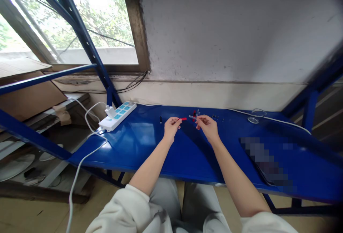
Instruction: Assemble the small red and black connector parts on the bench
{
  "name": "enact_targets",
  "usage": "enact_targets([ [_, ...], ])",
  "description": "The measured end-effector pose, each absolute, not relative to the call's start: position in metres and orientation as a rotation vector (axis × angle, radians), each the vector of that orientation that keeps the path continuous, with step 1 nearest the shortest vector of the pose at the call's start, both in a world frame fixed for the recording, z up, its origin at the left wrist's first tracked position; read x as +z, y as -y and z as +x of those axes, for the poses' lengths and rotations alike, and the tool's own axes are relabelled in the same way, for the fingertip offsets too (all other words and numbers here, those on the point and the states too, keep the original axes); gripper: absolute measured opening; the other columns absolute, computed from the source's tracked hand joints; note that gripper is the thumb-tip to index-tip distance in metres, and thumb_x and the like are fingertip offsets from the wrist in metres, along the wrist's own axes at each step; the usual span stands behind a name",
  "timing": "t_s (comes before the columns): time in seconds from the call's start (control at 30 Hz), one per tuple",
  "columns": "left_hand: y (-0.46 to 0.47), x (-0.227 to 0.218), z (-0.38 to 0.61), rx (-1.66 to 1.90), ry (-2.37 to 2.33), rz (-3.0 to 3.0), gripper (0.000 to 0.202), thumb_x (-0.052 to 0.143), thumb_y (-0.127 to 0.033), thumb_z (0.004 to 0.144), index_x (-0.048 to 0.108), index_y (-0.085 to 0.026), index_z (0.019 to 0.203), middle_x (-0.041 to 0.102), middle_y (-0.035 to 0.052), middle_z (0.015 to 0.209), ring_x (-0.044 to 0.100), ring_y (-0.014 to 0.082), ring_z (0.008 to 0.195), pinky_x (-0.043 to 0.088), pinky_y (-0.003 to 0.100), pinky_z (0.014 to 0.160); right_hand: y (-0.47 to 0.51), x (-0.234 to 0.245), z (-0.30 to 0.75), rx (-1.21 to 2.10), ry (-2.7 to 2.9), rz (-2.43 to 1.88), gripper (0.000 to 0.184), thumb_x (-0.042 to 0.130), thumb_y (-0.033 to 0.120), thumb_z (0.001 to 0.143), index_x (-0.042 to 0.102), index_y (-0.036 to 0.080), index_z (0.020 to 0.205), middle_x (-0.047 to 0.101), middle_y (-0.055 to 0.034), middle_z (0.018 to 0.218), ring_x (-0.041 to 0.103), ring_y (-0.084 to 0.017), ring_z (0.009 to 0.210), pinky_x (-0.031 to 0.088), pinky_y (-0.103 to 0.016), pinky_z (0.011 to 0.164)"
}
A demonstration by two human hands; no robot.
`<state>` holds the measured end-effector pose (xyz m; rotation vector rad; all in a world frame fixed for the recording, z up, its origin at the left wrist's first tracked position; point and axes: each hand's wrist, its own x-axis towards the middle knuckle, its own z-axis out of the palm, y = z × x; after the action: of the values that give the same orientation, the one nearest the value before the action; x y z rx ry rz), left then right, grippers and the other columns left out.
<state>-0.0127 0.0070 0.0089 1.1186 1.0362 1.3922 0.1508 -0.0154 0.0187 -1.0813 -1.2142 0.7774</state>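
My left hand [171, 127] pinches a small red tube [183, 119] that points to the right. Opposite it, my right hand [207, 126] is closed on a thin clear tube [192, 117], angled toward the red one. A gap separates the two tubes, and both are held above the blue table [150, 151]. Just behind my right hand are more small red pieces [194, 113] and clear pieces [198, 112], partly hidden. A short black tube [160, 119] stands to the left of my left hand.
At the table's left end lies a white power strip [118, 116] with a plug and cable. Several tiny parts [215, 117] are right of my right hand. Farther right are a clear round dish [253, 119] and a dark, blurred-out flat object [262, 160]. Blue rack posts [93, 52] flank the table.
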Motion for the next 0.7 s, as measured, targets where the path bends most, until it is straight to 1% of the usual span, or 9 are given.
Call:
enact_targets([
  [0.07,-0.0069,0.0089,-0.0129,1.386,-1.034,1.106,0.026,0.066,-0.032,0.064,0.054,-0.014,0.08,0.061,0.0029,0.07,0.05,0.0059,0.047,0.03,0.017,0.039,0.0155,0.0189,0.1512,0.791,1.211,-1.073,0.03,0.059,0.042,0.07,0.058,0.016,0.083,0.06,-0.0015,0.065,0.054,-0.01,0.047,0.045,-0.024,0.045],
  [0.27,-0.0063,0.0103,-0.0123,1.379,-1.037,1.069,0.027,0.066,-0.032,0.064,0.055,-0.014,0.079,0.061,0.0033,0.07,0.049,0.0054,0.047,0.03,0.017,0.039,0.0139,0.0156,0.1499,0.823,1.255,-1.074,0.033,0.058,0.046,0.07,0.059,0.015,0.083,0.06,-0.0021,0.065,0.052,-0.009,0.046,0.044,-0.024,0.043],
  [0.43,-0.0087,0.0079,-0.0134,1.384,-1.009,1.044,0.028,0.067,-0.033,0.064,0.056,-0.013,0.08,0.062,0.0042,0.071,0.049,0.0051,0.046,0.03,0.017,0.039,0.0121,0.0132,0.1498,0.849,1.284,-1.055,0.033,0.06,0.045,0.069,0.059,0.015,0.083,0.06,-0.0015,0.064,0.052,-0.01,0.046,0.044,-0.024,0.044],
  [0.57,-0.0093,0.0069,-0.0141,1.36,-0.993,1.067,0.031,0.066,-0.035,0.064,0.059,-0.012,0.084,0.063,0.0059,0.074,0.048,0.0053,0.047,0.031,0.017,0.04,0.0116,0.013,0.1514,0.841,1.33,-1.041,0.034,0.057,0.046,0.071,0.06,0.015,0.087,0.06,-0.0018,0.066,0.052,-0.01,0.047,0.044,-0.025,0.046],
  [0.7,-0.0056,0.0092,-0.0118,1.294,-0.943,1.153,0.033,0.067,-0.037,0.063,0.061,-0.012,0.085,0.065,0.0065,0.073,0.048,0.0059,0.049,0.031,0.017,0.041,0.0117,0.0122,0.1491,0.836,1.364,-1.027,0.035,0.056,0.047,0.072,0.059,0.016,0.088,0.061,-0.0018,0.067,0.052,-0.009,0.047,0.045,-0.025,0.047],
])
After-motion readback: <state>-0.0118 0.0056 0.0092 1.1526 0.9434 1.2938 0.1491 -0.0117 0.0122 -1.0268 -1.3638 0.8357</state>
